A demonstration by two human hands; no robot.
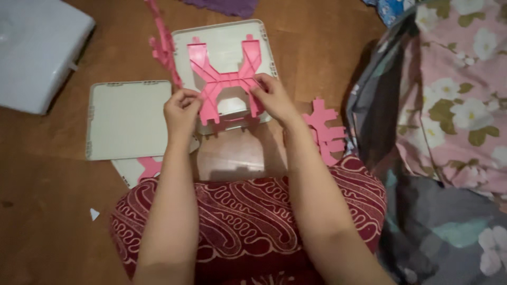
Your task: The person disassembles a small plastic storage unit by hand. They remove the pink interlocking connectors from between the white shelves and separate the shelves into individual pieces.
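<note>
Pink plastic frame [227, 84], shaped like an X with a crossbar and notched ends, lies flat against a pale square panel [224, 45] that rests on the brown wooden floor [47, 174], straight ahead of the person. Nearest the camera, a lap covered in dark red cloth with cream swirls [243, 221] fills the bottom of the view, and both bare forearms reach forward over it. The left hand [181, 110] has its fingers curled shut around the frame's lower left leg, pinching it near the panel's edge. The right hand [272, 96] is closed on the frame's lower right leg, thumb and fingers pressed to the pink plastic by the crossbar. Under the left forearm a corner of a third pale panel with a pink piece [142, 170] sticks out from beneath a second pale square panel [129, 119], which lies flat just left of the left hand. Beside the right forearm another pink notched piece [325, 132] lies on the floor. A small white scrap [94, 214] sits on the floor at the near left. To the right lies floral bedding in pink and grey [454, 105]. Farther off, one more pink piece [162, 45] leans along the left edge of the held panel, a white glossy bag or cushion [37, 50] sits at the far left, and a purple cloth [227, 6] lies at the top edge.
</note>
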